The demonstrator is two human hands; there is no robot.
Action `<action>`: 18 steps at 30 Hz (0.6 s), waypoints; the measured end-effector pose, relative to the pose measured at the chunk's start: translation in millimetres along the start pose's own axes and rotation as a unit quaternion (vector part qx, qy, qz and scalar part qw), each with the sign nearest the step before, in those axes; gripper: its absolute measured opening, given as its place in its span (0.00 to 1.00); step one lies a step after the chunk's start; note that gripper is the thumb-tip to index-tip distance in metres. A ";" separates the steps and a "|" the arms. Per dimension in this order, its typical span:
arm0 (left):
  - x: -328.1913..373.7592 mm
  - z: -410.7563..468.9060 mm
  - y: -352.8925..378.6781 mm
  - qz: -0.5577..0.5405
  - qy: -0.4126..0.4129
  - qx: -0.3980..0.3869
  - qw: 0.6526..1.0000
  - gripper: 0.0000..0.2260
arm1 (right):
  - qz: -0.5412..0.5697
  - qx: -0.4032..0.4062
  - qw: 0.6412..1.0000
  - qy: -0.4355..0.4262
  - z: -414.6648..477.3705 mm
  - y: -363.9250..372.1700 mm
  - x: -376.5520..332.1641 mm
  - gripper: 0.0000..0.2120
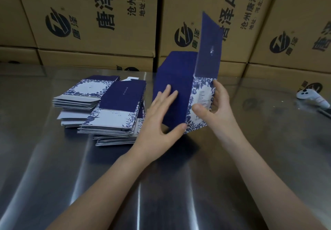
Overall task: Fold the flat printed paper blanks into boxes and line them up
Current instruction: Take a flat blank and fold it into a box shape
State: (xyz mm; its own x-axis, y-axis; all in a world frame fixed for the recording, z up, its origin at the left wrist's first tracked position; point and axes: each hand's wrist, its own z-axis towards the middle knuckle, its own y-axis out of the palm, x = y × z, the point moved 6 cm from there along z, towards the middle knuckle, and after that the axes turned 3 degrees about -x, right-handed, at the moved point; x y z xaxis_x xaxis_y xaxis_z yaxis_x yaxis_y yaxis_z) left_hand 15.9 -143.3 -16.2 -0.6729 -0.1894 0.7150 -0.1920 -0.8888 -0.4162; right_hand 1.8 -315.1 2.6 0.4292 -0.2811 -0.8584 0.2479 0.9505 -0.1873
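Observation:
A half-formed box (179, 79), dark blue with a white panel of blue flowers, stands upright at the centre of the steel table (53, 176). Its long lid flap (208, 47) sticks straight up. My left hand (162, 122) lies flat on the box's blue left face, thumb hooked under the lower corner. My right hand (216, 104) clasps the floral right face, thumb in front, fingers round the far edge. To the left lie stacks of flat blanks (111, 115) in the same print.
A wall of brown cartons (93, 15) with black print runs along the table's far edge. A white handheld controller (312, 97) lies at the right edge. The steel surface nearest me is bare and reflective.

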 end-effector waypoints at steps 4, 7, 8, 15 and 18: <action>10.8 -2.1 3.0 0.036 0.042 -0.011 0.998 0.25 | 0.018 -0.001 1.000 0.020 1.7 -1.4 7.4 0.50; 13.3 -3.9 -2.3 0.003 0.052 0.033 0.998 0.21 | 0.024 0.001 0.999 0.032 2.4 -5.0 11.3 0.50; 12.7 -3.7 -5.6 -0.025 0.046 0.054 0.997 0.20 | 0.027 0.001 0.999 0.036 2.9 -6.2 13.0 0.49; -5.9 5.0 -19.1 -0.240 -0.073 0.139 0.958 0.22 | 0.038 -0.030 0.997 0.064 3.7 -6.1 23.8 0.53; -6.4 6.2 -17.9 -0.235 -0.089 0.123 0.960 0.23 | 0.008 -0.037 0.997 0.065 1.6 -0.9 24.8 0.56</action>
State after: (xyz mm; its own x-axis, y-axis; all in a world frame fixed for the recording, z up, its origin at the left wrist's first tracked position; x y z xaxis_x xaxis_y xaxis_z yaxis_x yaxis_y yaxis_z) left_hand 28.0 -128.7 -9.9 -0.4158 0.2081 0.8853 -0.2554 -0.9610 0.1059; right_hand 13.6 -323.1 -17.8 0.3161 -0.2500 -0.9152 0.1743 0.9635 -0.2030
